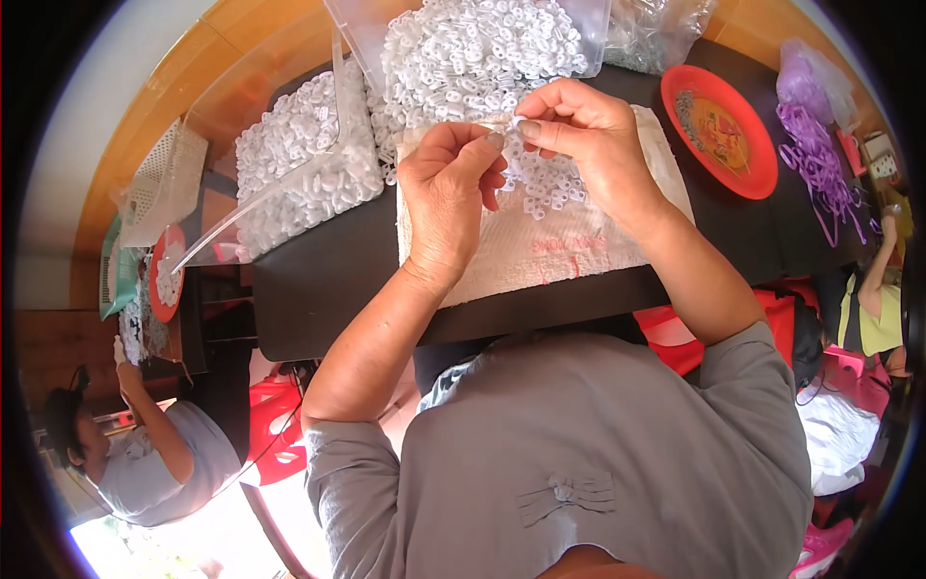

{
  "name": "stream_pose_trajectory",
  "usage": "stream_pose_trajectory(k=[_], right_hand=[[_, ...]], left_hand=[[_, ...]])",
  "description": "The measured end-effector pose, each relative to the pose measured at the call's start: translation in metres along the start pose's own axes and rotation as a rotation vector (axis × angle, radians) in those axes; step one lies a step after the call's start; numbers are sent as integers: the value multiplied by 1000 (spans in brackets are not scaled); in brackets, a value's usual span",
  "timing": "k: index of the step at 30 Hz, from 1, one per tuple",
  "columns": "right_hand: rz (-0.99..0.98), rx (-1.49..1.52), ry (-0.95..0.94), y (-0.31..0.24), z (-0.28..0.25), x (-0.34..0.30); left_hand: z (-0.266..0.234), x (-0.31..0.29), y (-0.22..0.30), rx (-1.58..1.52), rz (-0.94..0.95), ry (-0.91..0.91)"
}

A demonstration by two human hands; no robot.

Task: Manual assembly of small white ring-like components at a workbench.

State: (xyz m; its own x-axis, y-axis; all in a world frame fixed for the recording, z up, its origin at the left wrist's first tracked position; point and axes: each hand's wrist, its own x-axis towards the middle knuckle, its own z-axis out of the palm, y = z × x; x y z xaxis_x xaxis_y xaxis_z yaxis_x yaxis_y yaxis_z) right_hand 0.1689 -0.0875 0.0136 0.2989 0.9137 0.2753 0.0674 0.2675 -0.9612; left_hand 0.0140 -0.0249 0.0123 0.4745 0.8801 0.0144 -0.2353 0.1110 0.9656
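My left hand (447, 183) and my right hand (590, 137) are raised close together above a cream cloth (482, 275) on the dark table. Thumb and forefinger of the right hand pinch a small white plastic piece (518, 125). The left hand is closed too, thumb pressed to forefinger right beside that piece; what sits between its fingertips is hidden. Below the hands, a loose pile of small white plastic pieces with holes (550, 183) lies on the cloth.
Clear bins (371, 179) of white pieces stand at the back and left. Rightward are a red oval tray (767, 145) holding small grey bits, and purple straps (820, 145). A clear plastic bag (656, 34) lies at the back. Other people (164, 454) work at both sides.
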Motion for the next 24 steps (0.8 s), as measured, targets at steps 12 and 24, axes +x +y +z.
stream_pose_trajectory(k=[12,24], right_hand=[[124,62,-62,3,5,-2],[208,72,-49,-1,0,-1]], left_hand=[[-7,-1,-11,-77,-28,-45],[-7,-2,-8,-148,-65,-96]])
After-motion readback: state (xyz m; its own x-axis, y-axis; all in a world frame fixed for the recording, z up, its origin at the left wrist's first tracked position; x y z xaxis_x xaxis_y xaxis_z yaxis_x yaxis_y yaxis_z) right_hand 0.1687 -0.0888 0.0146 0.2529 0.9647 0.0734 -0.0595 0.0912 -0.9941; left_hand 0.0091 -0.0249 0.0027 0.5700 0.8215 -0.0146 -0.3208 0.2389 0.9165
